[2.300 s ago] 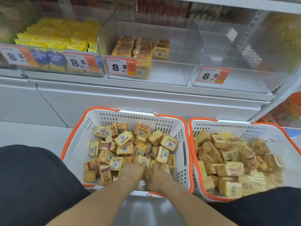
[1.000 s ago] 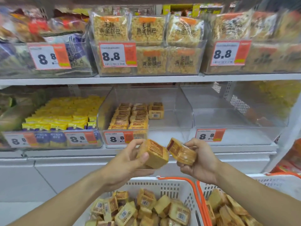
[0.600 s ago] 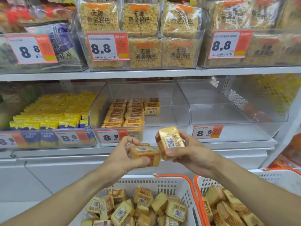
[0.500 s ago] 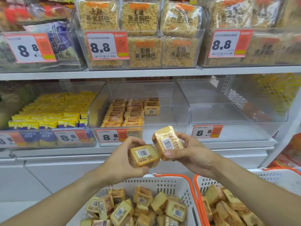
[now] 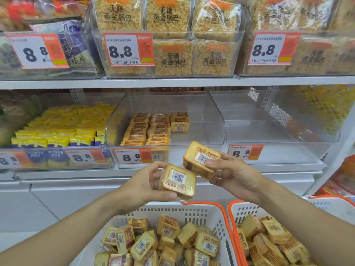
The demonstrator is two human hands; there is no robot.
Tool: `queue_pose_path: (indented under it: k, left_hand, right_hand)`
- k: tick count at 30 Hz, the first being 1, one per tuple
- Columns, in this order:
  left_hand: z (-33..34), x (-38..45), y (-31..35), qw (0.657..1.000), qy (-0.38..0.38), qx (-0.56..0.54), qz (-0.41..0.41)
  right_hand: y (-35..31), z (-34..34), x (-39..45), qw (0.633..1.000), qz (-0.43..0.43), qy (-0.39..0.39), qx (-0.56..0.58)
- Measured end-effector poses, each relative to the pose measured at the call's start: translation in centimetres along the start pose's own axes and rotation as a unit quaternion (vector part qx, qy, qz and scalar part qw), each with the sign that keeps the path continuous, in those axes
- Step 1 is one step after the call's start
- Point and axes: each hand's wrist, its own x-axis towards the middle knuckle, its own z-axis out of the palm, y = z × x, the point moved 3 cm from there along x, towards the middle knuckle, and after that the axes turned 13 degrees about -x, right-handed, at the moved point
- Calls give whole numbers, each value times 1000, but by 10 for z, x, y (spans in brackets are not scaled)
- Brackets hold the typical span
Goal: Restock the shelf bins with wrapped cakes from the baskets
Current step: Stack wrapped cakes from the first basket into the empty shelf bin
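My left hand (image 5: 143, 186) grips a wrapped cake (image 5: 179, 181) with its barcode side facing me. My right hand (image 5: 233, 175) holds a second wrapped cake (image 5: 198, 159) just above and to the right of it, also barcode up. Both hands hover in front of the middle clear shelf bin (image 5: 213, 120), which holds neat rows of the same cakes (image 5: 148, 129) on its left side. Below, two white baskets with orange rims, the left basket (image 5: 201, 212) and the right basket (image 5: 234, 210), are full of loose wrapped cakes.
A clear bin (image 5: 278, 121) to the right of the middle one holds nothing. A bin of yellow packets (image 5: 57, 129) lies to the left. The shelf above carries bags of rice crackers (image 5: 172, 56) behind 8.8 price tags.
Both hands came up out of the left basket, each with a cake, to shelf height. In the last half second both cakes turned a little, barcodes more toward me.
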Motion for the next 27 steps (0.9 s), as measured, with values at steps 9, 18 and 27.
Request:
queue_pose_path:
  k: [9, 18, 27]
  left_hand:
    - [7, -3, 5, 953, -28, -296, -64]
    - [37, -2, 4, 949, -6, -275, -155]
    - [36, -3, -10, 972, 22, -149, -180]
  right_hand:
    - [-4, 6, -3, 995, -8, 18, 100]
    - [-4, 24, -7, 997, -27, -19, 74]
    - [7, 21, -6, 999, -11, 21, 34]
